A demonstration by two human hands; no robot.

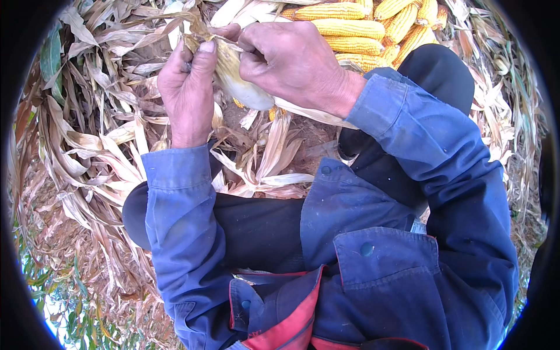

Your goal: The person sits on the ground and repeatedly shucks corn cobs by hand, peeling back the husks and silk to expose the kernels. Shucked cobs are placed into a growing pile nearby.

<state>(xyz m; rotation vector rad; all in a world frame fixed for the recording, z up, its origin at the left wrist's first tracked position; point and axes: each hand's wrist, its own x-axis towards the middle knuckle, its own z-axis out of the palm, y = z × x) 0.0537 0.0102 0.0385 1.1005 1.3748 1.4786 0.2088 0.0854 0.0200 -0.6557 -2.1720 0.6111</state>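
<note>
My left hand grips an ear of corn at its dry, browned upper end, thumb pressed on the husk. The ear is still wrapped in pale husk, and its rounded white end slants down to the right. Against the ear's right side, my right hand is curled closed, with a thin husk strip running into its fingers. Those fingertips are partly hidden. Below the ear, a bit of yellow corn shows among the husks.
Several husked yellow cobs are piled beyond my right hand. Dry husks and stalks cover the ground at left, with more at the right rim. An opened husk lies before my folded legs. Bare soil shows between.
</note>
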